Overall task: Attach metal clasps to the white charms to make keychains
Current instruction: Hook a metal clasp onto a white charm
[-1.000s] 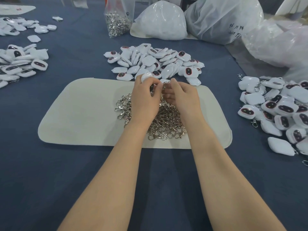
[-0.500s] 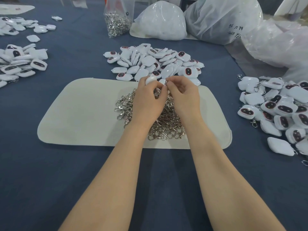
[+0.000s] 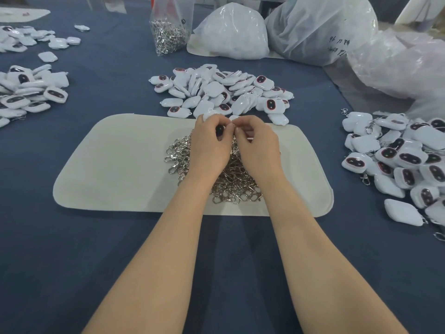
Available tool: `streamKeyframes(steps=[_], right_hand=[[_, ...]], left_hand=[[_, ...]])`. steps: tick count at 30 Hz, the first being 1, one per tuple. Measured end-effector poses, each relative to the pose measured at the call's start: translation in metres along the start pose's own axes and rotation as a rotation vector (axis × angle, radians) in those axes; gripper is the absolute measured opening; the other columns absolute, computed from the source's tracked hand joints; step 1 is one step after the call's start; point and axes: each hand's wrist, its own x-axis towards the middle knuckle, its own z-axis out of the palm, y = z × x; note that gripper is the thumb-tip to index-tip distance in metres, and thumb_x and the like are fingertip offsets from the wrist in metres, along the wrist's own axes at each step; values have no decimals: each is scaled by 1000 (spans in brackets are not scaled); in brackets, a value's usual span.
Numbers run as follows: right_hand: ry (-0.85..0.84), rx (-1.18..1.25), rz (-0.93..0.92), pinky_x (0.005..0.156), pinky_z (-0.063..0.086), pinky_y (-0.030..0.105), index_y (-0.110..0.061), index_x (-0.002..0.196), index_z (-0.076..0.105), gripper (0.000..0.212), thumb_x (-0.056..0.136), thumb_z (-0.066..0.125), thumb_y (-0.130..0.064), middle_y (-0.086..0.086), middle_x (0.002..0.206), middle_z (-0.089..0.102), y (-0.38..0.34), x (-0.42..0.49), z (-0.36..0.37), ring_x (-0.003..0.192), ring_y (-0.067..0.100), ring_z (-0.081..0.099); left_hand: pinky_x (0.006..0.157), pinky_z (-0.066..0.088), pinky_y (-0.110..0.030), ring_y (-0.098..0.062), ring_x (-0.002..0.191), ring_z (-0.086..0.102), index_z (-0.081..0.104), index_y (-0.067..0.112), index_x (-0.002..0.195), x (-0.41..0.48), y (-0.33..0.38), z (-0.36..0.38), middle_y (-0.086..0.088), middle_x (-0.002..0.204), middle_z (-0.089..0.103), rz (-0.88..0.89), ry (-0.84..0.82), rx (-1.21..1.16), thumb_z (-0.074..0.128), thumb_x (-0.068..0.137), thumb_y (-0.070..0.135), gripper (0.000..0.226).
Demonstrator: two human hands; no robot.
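One white charm [image 3: 208,115] sat gripped in the left hand [image 3: 209,145], fingers curled round it, above a heap of clasps [image 3: 231,186] on a cream mat [image 3: 120,165] on the blue bench [image 3: 72,261]. The right hand [image 3: 257,145] pinched the charm's edge; any clasp between the fingertips was hidden. Loose charms [image 3: 224,92] lay piled just beyond the mat.

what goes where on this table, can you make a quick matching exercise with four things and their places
Things:
1 loose clasps
2 clasp bag
3 bare charms
4 finished keychains

Places:
A at the back, beside plastic sacks
B on the cream mat
C right of the mat
D just beyond the mat

Pairs: 1-B; 2-A; 3-D; 4-C
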Motion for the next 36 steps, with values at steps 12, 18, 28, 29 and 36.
streamKeyframes(steps=[12, 18, 28, 29, 36], right_hand=[[20, 204, 130, 87, 51, 34, -25, 86, 60, 21, 91, 55, -4, 0, 93, 68, -4, 2, -5, 91, 15, 63], [43, 210, 100, 82, 50, 25, -31, 87, 57, 27, 91, 54, -4, -12, 89, 62, -6, 0, -5, 87, 9, 61], [-72, 485, 255, 81, 58, 36, -9, 89, 64, 16, 90, 54, 3, 20, 93, 70, -6, 0, -6, 82, 26, 67], [-59, 464, 242, 78, 58, 32, -10, 89, 64, 15, 90, 55, 3, 17, 90, 70, -6, 1, -6, 78, 22, 66], [104, 70, 22, 70, 40, 5, -17, 96, 60, 19, 92, 50, -2, -5, 96, 63, -3, 1, -7, 79, -8, 54]], left_hand=[[70, 25, 8, 15, 74, 45, 64, 18, 85, -4, 5, 0, -11, 96, 61, 14, 81, 29, 60, 90, 20, 7], [77, 40, -28, -15, 81, 51, 64, 19, 81, -3, 5, 2, 5, 74, 58, -80, 29, -94, 60, 90, 20, 10], [76, 42, -20, -2, 75, 49, 66, 17, 91, -2, 5, 0, -11, 103, 61, -83, 65, -149, 59, 92, 21, 8], [79, 44, -22, -4, 76, 50, 67, 17, 92, -2, 6, 0, -12, 104, 61, -83, 49, -146, 59, 92, 22, 9], [87, 42, -15, -6, 80, 53, 64, 27, 93, -5, 9, 0, -1, 93, 54, -58, 47, -67, 56, 93, 22, 9]])
